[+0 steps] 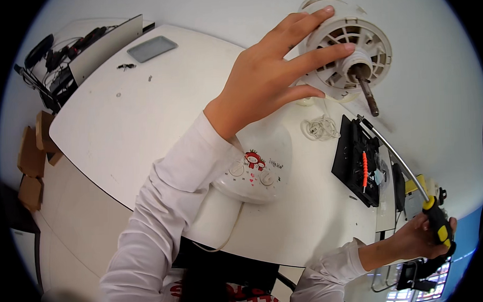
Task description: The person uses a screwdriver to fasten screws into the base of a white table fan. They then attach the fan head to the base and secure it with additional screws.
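A white electric fan stands on the table without blades, its round motor housing (379, 50) facing me with a rusty metal shaft (368, 96) sticking out. My left hand (265, 70) reaches up to the housing, fingers spread, fingertips against its front and rim. Below, the fan's white base (258, 185) carries two knobs and a red cartoon print. At the right, my right hand (420, 240) is closed around the yellow and black handle of a screwdriver (407, 169). Its long shank points up toward the fan shaft, and the tip appears apart from it.
An open black tool case (353, 163) with an orange-red tool inside lies right of a coiled white cord (321, 128). A grey tray (152, 49) and small dark parts lie on the white table (108, 129). Cardboard boxes (31, 158) stand beyond its left edge.
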Action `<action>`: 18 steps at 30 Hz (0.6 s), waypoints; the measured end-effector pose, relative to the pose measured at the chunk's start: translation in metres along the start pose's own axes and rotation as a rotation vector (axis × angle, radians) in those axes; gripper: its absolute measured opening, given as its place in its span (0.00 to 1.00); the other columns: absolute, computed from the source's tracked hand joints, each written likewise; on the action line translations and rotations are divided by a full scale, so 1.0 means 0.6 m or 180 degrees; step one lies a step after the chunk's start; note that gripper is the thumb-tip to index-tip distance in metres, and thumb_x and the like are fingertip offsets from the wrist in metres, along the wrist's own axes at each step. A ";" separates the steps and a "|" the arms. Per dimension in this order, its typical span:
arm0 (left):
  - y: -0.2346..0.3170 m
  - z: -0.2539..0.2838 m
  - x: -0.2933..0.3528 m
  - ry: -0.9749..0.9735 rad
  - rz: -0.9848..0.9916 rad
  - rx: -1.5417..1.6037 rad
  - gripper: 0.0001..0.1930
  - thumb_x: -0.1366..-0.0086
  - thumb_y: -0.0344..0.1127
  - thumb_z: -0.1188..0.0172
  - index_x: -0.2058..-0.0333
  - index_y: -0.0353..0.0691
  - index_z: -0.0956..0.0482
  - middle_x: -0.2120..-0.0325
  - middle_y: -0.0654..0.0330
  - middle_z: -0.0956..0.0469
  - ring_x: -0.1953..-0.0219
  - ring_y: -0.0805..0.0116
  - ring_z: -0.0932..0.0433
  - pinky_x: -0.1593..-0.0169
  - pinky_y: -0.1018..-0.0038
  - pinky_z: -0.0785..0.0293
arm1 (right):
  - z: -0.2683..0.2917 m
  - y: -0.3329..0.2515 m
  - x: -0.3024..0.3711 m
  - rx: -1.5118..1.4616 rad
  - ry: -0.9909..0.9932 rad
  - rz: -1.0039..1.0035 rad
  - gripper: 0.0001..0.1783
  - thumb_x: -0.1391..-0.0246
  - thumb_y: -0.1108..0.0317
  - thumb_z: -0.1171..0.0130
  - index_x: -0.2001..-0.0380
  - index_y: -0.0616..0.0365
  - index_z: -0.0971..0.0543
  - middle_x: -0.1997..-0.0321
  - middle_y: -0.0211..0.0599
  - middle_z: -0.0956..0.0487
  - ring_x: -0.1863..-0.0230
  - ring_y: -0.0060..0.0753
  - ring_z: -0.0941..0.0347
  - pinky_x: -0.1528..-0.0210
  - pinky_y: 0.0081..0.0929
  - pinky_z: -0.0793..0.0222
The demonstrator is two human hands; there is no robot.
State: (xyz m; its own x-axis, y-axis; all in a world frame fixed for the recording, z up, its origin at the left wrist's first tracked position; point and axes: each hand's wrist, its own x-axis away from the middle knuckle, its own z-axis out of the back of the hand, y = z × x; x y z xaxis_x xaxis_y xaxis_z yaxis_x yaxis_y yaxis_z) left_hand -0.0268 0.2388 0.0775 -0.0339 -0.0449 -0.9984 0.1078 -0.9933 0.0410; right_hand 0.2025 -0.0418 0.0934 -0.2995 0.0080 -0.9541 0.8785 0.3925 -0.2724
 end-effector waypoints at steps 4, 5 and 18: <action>-0.002 0.003 0.001 0.0090 0.0005 -0.0063 0.38 0.68 0.36 0.32 0.51 0.62 0.31 0.45 0.69 0.38 0.49 0.64 0.33 0.55 0.74 0.27 | -0.034 -0.014 0.021 -0.0460 0.0472 -0.0538 0.34 0.52 0.32 0.59 0.56 0.51 0.35 0.69 0.33 0.30 0.66 0.21 0.31 0.55 0.24 0.30; -0.003 0.003 0.001 0.0115 -0.0018 -0.0060 0.38 0.68 0.36 0.32 0.51 0.62 0.31 0.45 0.69 0.37 0.49 0.64 0.33 0.56 0.74 0.27 | -0.039 -0.014 0.026 -0.0487 0.0492 -0.0501 0.34 0.53 0.32 0.59 0.56 0.50 0.35 0.69 0.33 0.30 0.66 0.22 0.30 0.55 0.25 0.30; -0.011 0.006 -0.002 -0.0134 -0.0152 0.0037 0.38 0.64 0.36 0.33 0.48 0.60 0.34 0.45 0.63 0.39 0.47 0.63 0.34 0.53 0.72 0.28 | -0.088 -0.037 0.067 0.0088 0.0209 0.0474 0.32 0.56 0.31 0.54 0.59 0.43 0.37 0.82 0.31 0.37 0.83 0.27 0.39 0.86 0.17 0.48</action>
State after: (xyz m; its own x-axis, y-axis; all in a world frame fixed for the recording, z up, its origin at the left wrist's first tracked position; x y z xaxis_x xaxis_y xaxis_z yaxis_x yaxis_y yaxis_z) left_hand -0.0311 0.2450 0.0787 -0.0806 -0.0016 -0.9967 0.0936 -0.9956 -0.0059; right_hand 0.1512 -0.0018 0.0674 -0.1880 0.1247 -0.9742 0.9246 0.3570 -0.1327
